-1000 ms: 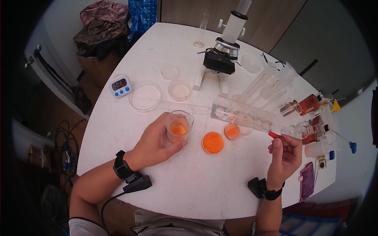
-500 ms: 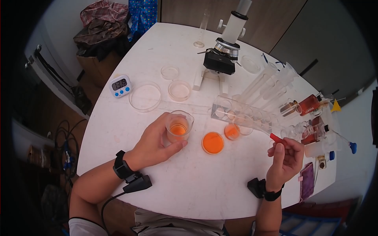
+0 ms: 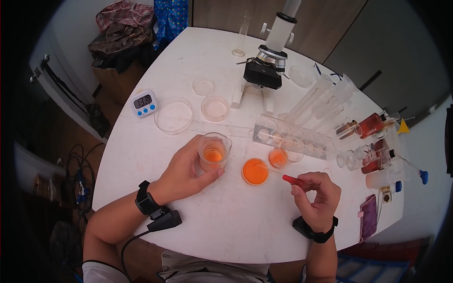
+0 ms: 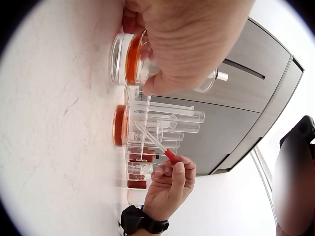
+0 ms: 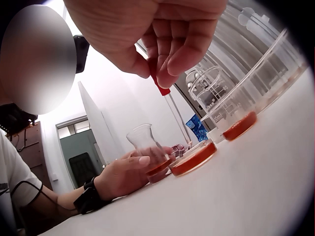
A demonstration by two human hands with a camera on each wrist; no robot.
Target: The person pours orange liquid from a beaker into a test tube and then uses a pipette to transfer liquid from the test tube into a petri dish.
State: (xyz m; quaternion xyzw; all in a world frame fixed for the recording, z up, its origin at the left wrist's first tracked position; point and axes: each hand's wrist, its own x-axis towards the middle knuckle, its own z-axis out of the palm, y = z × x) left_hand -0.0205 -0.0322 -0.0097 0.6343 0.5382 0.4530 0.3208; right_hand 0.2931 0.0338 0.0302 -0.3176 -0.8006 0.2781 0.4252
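Observation:
My left hand (image 3: pixel 185 166) holds a glass beaker (image 3: pixel 214 147) with orange liquid in its bottom; fingers and thumb wrap its side. In my right hand (image 3: pixel 318 195) a dropper with a red rubber bulb (image 3: pixel 291 179) is pinched between thumb and fingers. Its clear tube slants down left, and the tip is at the petri dish (image 3: pixel 255 171) of orange liquid, as the left wrist view also shows. Behind that dish stands a small graduated beaker (image 5: pixel 239 126) with orange liquid in it.
A clear test tube rack (image 3: pixel 264 134) lies behind the dishes, with glass tubes (image 3: pixel 306 101) beyond. Red-brown bottles (image 3: pixel 371 126) stand at the right. A microscope (image 3: pixel 262 73) is at the back; empty petri dishes (image 3: pixel 173 116) and a timer (image 3: pixel 144 103) are at the left.
My right hand has moved left with the dropper, from beside the glassware at the right to the orange petri dish. The left hand and its beaker have stayed put.

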